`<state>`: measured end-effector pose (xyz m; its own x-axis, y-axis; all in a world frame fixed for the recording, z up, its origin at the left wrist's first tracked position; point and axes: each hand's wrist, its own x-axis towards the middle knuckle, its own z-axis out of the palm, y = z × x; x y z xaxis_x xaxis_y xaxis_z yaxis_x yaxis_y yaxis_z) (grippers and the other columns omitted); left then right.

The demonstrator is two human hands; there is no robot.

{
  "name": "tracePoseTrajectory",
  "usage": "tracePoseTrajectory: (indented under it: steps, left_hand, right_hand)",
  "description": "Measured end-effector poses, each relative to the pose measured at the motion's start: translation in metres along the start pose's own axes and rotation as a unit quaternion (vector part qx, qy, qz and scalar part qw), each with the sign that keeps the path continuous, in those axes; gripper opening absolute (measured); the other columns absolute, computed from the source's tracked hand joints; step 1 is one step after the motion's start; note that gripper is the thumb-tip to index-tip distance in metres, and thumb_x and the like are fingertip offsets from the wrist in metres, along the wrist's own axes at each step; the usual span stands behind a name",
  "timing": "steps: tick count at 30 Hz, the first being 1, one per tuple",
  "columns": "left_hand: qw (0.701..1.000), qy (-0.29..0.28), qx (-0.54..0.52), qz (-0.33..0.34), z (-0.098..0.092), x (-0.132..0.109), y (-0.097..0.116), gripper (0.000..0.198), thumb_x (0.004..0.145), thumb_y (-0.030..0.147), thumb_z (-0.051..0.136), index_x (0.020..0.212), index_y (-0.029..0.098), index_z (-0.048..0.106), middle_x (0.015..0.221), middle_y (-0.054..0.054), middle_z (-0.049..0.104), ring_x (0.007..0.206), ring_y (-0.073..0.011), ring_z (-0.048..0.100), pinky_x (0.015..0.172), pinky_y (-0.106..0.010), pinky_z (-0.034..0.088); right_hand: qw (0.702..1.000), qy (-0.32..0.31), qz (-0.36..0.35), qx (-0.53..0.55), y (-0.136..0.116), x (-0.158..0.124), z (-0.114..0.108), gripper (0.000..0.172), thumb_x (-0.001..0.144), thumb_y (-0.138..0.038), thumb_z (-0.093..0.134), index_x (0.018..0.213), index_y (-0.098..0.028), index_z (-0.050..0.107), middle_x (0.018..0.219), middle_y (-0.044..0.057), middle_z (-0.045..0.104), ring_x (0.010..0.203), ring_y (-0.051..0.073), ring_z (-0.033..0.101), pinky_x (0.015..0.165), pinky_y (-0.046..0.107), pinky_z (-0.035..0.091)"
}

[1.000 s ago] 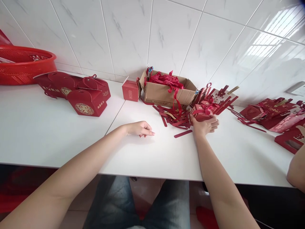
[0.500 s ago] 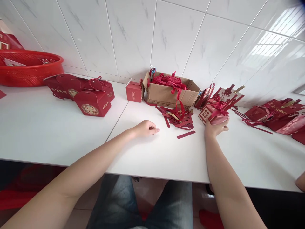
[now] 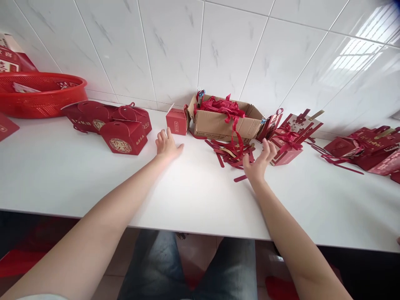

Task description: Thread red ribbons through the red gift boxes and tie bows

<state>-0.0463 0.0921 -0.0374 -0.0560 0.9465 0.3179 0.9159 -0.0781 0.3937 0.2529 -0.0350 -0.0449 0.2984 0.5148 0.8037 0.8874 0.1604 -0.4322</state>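
Note:
My left hand [image 3: 166, 146] is open with its fingers spread, between the dark red gift boxes [image 3: 124, 137] on the left and a small red box [image 3: 176, 121] against the wall. My right hand [image 3: 259, 162] is open and holds nothing, with its fingers curved upward. It is in front of the right end of a pile of dark red strips [image 3: 229, 153], partly covering one loose strip [image 3: 240, 178]. Just right of it stands a red gift box with a ribbon bow [image 3: 286, 151].
A cardboard box [image 3: 215, 124] full of red ribbon [image 3: 223, 106] stands by the tiled wall. A red plastic basket [image 3: 40, 98] is at the far left. More red gift boxes [image 3: 368, 146] lie at the right. The white table's [image 3: 200, 208] front edge is above my knees.
My right hand has let go of the gift box with the bow and moved left. My left hand has moved left toward the small red box, and its fingers have opened.

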Motion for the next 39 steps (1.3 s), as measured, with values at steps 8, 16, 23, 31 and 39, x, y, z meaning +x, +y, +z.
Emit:
tracePoseTrajectory:
  steps: [8,16,23,31,39]
  left_hand:
    - [0.989,0.078,-0.118,-0.049,0.015,0.047,0.004,0.133,0.062,0.052,0.078,0.151,0.0,-0.006,0.157,-0.03,-0.007,0.148,-0.0388,-0.005,0.119,-0.05,0.011]
    - [0.987,0.123,-0.082,0.067,0.021,0.068,0.012,0.124,0.06,0.055,0.081,0.153,0.01,0.012,0.158,-0.026,-0.003,0.146,-0.0439,-0.004,0.115,-0.057,0.01]
    - [0.981,0.093,-0.166,0.039,0.029,0.085,0.004,0.132,0.054,0.033,0.087,0.153,0.022,0.001,0.157,-0.021,0.001,0.146,-0.0412,0.009,0.115,-0.057,0.024]
    - [0.958,0.103,-0.268,0.011,0.021,0.069,-0.003,0.131,0.056,0.025,0.085,0.152,0.022,-0.004,0.145,-0.018,0.022,0.14,-0.0311,0.031,0.114,-0.044,0.033]
    - [0.948,0.103,-0.301,0.017,0.012,0.053,-0.003,0.131,0.051,0.023,0.088,0.15,0.021,0.001,0.142,-0.019,0.026,0.143,-0.0313,0.026,0.117,-0.044,0.027]
  right_hand:
    - [0.998,-0.049,-0.025,0.027,-0.023,-0.009,0.016,0.07,0.077,-0.03,0.052,0.141,-0.024,0.025,0.138,0.017,0.025,0.136,0.036,0.027,0.11,0.062,0.026]
    - [0.996,-0.062,-0.063,0.03,-0.025,-0.01,0.018,0.067,0.078,-0.027,0.052,0.14,-0.031,0.027,0.14,0.014,0.028,0.136,0.035,0.03,0.11,0.059,0.025]
    - [0.997,-0.053,-0.055,-0.027,-0.021,-0.013,0.027,0.062,0.079,-0.027,0.051,0.139,-0.026,0.034,0.141,0.014,0.034,0.135,0.031,0.032,0.108,0.054,0.03]
    - [0.975,-0.211,0.048,-0.051,-0.008,-0.01,0.032,0.049,0.081,-0.011,0.036,0.127,-0.02,0.051,0.135,0.01,0.056,0.126,0.028,0.042,0.101,0.051,0.034]
    - [0.962,-0.266,0.049,-0.035,-0.012,-0.005,0.019,0.035,0.083,-0.019,0.04,0.112,-0.022,0.061,0.122,0.008,0.065,0.118,0.028,0.051,0.1,0.05,0.031]
